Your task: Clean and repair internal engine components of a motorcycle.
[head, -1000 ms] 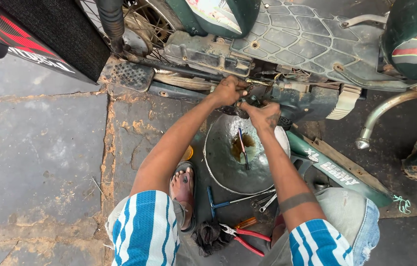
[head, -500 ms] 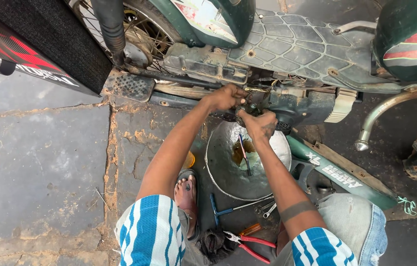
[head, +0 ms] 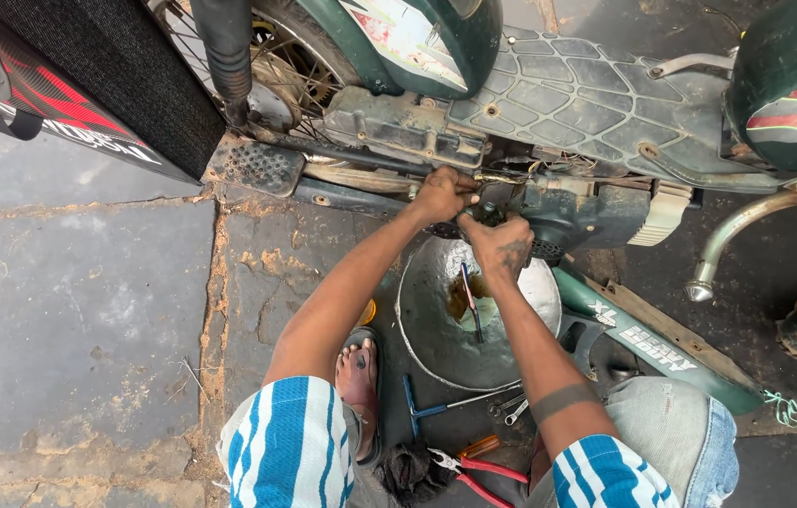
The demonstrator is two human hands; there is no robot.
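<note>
Head view
Left hand [head: 442, 195]: fingers curled tight on a part at the motorcycle engine [head: 563, 212], under the footboard.
Right hand [head: 500, 246]: just beside the left, fingers closed on the same engine spot; what they pinch is hidden.
Metal basin [head: 436, 320]: on the floor directly below both hands, brown oil pooled inside.
Floor tools: blue T-handle wrench [head: 414, 406], red pliers [head: 473, 468] near the sandalled foot [head: 358, 372].

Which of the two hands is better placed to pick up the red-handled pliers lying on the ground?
Probably the right hand. The pliers lie beside the right knee, under that arm. The left hand is farther up on the engine and would have to cross the metal basin.
</note>
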